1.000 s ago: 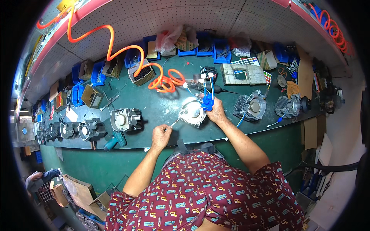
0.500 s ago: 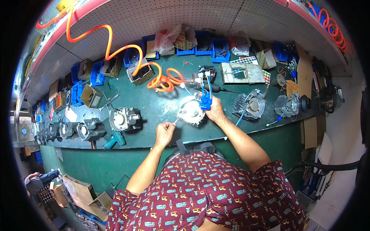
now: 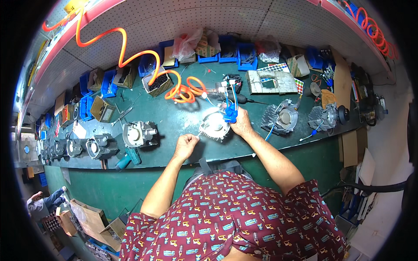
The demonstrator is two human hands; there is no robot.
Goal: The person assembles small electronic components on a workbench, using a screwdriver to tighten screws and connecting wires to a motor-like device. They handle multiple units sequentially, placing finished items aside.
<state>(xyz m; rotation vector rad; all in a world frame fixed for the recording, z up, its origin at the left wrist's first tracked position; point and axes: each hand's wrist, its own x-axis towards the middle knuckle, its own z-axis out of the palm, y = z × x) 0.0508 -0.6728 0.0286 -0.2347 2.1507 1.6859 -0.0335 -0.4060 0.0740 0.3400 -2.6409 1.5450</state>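
A round, finned metal motor housing (image 3: 213,127) lies under bright light on the bench, between my hands. At its lower left edge my left hand (image 3: 186,146) is closed, thumb and fingertips pinched on a thin pale wire end that runs to the housing. My right hand (image 3: 242,123) is closed around a bright blue part (image 3: 230,114) at the housing's right side; blue leads rise from it. The part's exact kind is unclear, and the fingers partly hide it.
More finned housings stand to the left (image 3: 140,135) and right (image 3: 282,117). A teal power drill (image 3: 129,159) lies at the bench's front edge. An orange coiled air hose (image 3: 183,94) hangs down behind the work. Blue bins (image 3: 247,57) line the back. A person (image 3: 43,203) sits far left.
My left hand has shifted slightly away from me, staying beside the housing. My right hand keeps its hold on the blue part. The person at far left has moved a little.
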